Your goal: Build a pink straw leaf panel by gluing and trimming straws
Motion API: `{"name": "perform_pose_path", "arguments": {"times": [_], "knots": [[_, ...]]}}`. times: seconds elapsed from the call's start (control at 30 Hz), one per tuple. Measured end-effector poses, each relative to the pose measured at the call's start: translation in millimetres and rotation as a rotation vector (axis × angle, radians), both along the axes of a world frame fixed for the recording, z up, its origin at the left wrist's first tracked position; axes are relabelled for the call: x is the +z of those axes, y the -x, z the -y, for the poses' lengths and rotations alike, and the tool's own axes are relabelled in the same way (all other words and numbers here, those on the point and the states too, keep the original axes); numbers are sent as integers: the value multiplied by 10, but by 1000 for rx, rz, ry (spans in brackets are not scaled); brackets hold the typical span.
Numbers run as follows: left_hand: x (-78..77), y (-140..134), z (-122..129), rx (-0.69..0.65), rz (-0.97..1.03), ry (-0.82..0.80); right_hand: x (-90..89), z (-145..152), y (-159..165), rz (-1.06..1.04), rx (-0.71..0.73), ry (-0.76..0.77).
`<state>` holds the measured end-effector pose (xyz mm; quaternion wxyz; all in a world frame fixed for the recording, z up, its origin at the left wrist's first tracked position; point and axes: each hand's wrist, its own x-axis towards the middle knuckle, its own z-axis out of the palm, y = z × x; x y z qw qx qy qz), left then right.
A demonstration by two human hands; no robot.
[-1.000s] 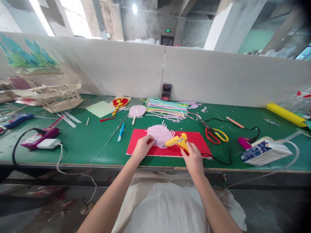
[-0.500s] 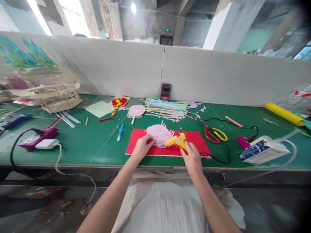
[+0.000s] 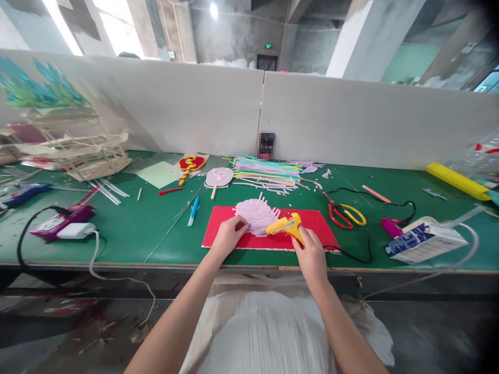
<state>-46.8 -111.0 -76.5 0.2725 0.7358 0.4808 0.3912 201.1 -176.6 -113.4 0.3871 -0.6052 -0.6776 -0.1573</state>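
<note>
On the red board lies a lilac piece built up of thin strips, some ends sticking out at its top and right. My left hand is closed at the piece's lower left edge, thumb and fingers pinching it. In my right hand is a yellow glue gun, gripped by its handle. Its nozzle points left and meets the piece's lower right edge; whether glue comes out is too small to tell.
Beyond the board lie coloured strips, a lilac round paddle shape and a blue pen. To the right are red-and-yellow scissors, a black cord and a carton. A purple power strip is at left.
My right hand has shifted slightly to the right with the glue gun, and the nozzle has moved a little with it. My left hand stays at the piece's edge.
</note>
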Motion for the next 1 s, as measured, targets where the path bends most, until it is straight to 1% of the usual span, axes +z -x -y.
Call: {"name": "perform_pose_path", "arguments": {"times": [0.27, 0.6, 0.8, 1.0], "knots": [[-28, 3, -13, 3, 0, 7, 4, 29, -65, 6, -29, -6], [-1, 0, 5, 10, -14, 6, -9, 47, -138, 8, -37, -10], [-21, 4, -9, 10, -28, 6, 22, 58, -149, 13, -40, -5], [-6, 0, -2, -3, -10, 10, 31, 65, -176, 13, -56, -44]]}}
